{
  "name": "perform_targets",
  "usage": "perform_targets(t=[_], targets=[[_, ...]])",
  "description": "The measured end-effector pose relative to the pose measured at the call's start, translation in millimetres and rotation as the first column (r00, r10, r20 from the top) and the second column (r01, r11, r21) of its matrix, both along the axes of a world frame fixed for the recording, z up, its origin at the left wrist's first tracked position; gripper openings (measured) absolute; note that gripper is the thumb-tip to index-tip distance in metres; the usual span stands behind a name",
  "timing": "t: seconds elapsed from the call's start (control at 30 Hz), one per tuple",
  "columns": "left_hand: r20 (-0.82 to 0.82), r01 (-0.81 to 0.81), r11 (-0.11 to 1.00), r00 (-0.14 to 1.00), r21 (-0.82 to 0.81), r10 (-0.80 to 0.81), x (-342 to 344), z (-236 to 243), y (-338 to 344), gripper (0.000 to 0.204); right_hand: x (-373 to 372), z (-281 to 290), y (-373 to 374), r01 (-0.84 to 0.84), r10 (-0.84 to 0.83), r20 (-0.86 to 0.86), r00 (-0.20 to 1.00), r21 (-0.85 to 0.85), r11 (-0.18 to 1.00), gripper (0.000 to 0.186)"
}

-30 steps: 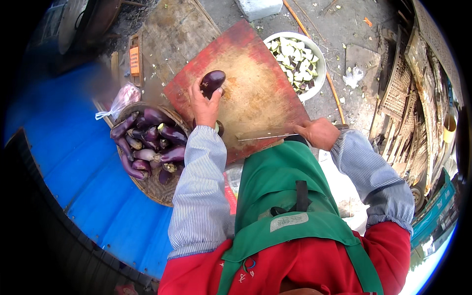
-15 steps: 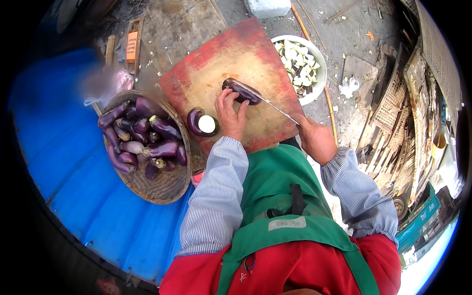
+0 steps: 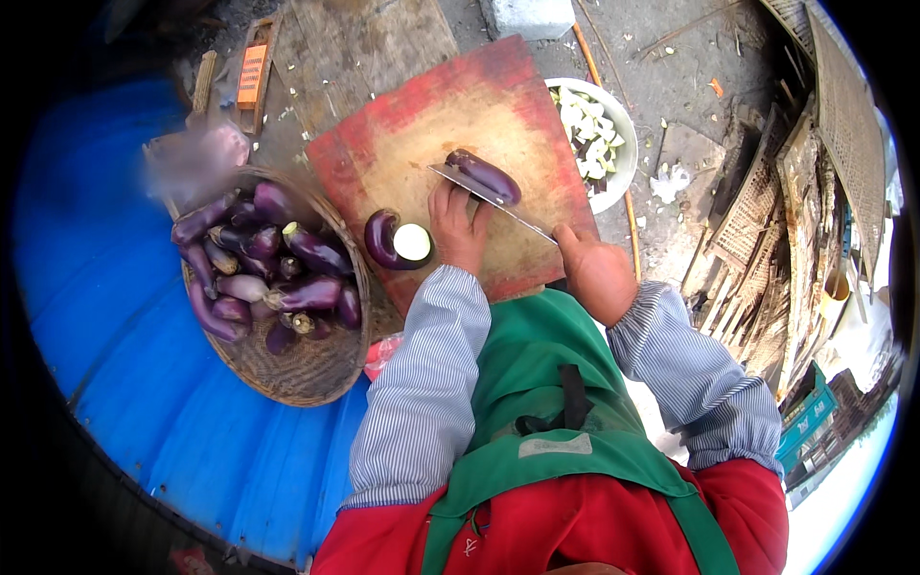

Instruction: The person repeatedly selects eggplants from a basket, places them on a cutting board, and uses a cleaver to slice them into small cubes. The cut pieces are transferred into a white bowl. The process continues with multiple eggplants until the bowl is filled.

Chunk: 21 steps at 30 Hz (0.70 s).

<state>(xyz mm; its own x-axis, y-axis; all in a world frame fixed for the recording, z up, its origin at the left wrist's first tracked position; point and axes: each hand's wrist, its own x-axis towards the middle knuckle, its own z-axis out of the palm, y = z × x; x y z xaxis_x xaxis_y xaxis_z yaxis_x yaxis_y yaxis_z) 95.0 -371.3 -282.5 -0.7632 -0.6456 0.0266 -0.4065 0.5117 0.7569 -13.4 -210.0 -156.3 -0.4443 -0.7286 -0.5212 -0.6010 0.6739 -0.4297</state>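
Note:
A dark purple eggplant (image 3: pixel 494 177) lies slantwise on a worn wooden cutting board (image 3: pixel 383 144) with red edges. My right hand (image 3: pixel 596 273) grips a knife (image 3: pixel 513 214) by its handle; the thin blade runs up-left along the eggplant's near side. My left hand (image 3: pixel 458 230) is on the near side of the blade, fingers curled, with dark purple showing between finger and thumb. The blade partly hides the fingertips. Left of that hand sits a curved eggplant (image 3: pixel 381 235), its pale cut end facing up.
A wicker basket (image 3: pixel 316 383) of several whole eggplants stands at the left on a blue surface (image 3: pixel 192 402). Beyond the board's right edge is a white basin (image 3: pixel 628 158) of cut eggplant chunks. An orange-faced grater (image 3: pixel 252 77) lies far left; wood scraps (image 3: pixel 767 259) pile at right.
The knife and my right hand have shifted slightly left and down. The blade now lies along the eggplant's near side instead of across its top, and my left fingers have drawn back toward me.

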Motion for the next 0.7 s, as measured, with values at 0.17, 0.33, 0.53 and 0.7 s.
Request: perform_targets(t=[0.17, 0.33, 0.53, 0.7], targets=[[-0.006, -0.057, 0.995, 0.998, 0.083, 0.058, 4, -8, 0, 0.045, 9, -23, -15, -0.017, 0.017, -0.045, 0.999, 0.008, 1.0, 0.034], [-0.036, -0.125, 0.986, 0.991, 0.115, 0.129, 6, -8, 5, 0.045, 13, -10, -20, -0.063, 0.063, -0.089, 0.994, 0.001, 0.998, 0.023], [-0.031, -0.062, 0.998, 0.998, -0.033, 0.061, -5, 1, 9, 0.047, 9, 2, 5, 0.006, -0.007, -0.081, 0.997, -0.017, 1.0, 0.029], [-0.064, -0.065, 0.998, 0.996, -0.012, 0.064, -3, -5, 10, 0.044, -3, -8, 3, -0.034, 0.033, -0.034, 0.999, -0.01, 0.999, 0.032]])
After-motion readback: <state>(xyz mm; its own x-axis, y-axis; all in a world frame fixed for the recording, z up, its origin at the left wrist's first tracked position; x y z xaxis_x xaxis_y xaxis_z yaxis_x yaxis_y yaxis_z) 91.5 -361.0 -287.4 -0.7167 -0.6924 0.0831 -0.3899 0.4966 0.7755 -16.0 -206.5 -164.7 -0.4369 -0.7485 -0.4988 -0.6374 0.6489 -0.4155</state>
